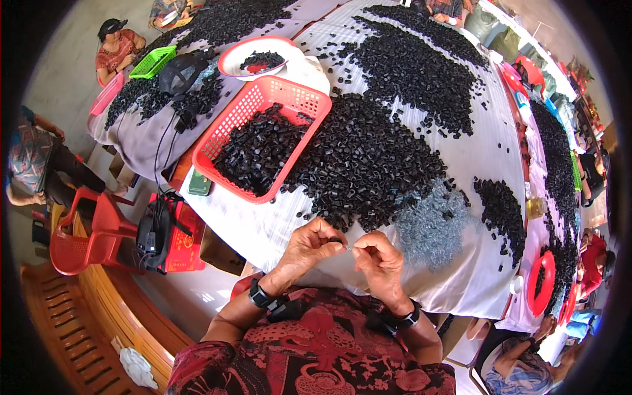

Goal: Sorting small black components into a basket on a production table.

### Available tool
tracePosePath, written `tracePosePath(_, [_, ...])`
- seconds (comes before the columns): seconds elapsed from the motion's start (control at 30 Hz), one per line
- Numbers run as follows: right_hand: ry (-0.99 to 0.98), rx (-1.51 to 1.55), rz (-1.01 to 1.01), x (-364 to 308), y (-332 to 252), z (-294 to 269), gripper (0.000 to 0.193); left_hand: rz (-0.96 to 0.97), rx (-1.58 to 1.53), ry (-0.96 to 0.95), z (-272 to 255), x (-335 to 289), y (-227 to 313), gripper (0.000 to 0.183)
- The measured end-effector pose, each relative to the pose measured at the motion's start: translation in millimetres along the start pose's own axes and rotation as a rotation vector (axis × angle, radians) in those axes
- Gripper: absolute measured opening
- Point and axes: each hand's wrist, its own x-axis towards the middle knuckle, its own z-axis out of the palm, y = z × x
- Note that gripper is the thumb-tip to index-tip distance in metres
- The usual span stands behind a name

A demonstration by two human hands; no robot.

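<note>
My left hand [313, 249] is closed in a pinch at the near edge of the table, and a small black plastic piece shows partly between its fingertips. Close beside it, my right hand [380, 263] also pinches with thumb and forefinger; whatever it holds is too small to make out. The fingertips of both hands almost meet. Just beyond them spreads a large heap of short black tubular plastic pieces [359, 155]. To the right of my right hand lies a pile of thin, translucent bluish bits [432, 226], with a smaller group of black pieces [500, 214] farther right.
A red plastic basket [316, 99] of black pieces stands left of the heap, with a white red-rimmed basin [227, 59] behind it. A green phone-like object [200, 183] lies by the basket. Red chairs [99, 227] stand left. Other people sit around neighbouring tables.
</note>
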Motion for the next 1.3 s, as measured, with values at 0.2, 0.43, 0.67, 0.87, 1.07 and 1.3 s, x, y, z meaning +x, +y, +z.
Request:
tracePosePath(0.2, [-0.016,0.023,0.129,-10.2,-4.5,-2.8,0.016,-0.014,0.588,-0.095,1.7,-14.8,-4.7,0.016])
tracePosePath(0.43, [-0.045,-0.087,0.144,-27.0,2.0,-10.0,0.012,-0.094,0.491,-0.191,5.1,-21.4,1.1,0.011])
tracePosePath(0.67, [-0.191,-0.109,0.153,-23.5,-3.9,-14.3,0.010,-0.142,0.232,-0.279,-5.2,-27.7,-8.5,0.010])
tracePosePath(0.87, [-0.243,0.200,0.495,-23.1,0.0,-17.3,0.009,-0.276,0.046,-0.274,-4.8,-30.3,-9.3,0.013])
tracePosePath(1.07, [-0.336,0.508,0.709,-16.2,7.0,-18.6,0.010,-0.264,0.067,-0.324,-11.9,-29.5,-7.2,0.012])
tracePosePath(1.3, [-0.345,0.069,0.439,-11.4,-1.4,-8.3,0.013,-0.349,-0.045,-0.243,-20.8,-31.2,-5.6,0.011])
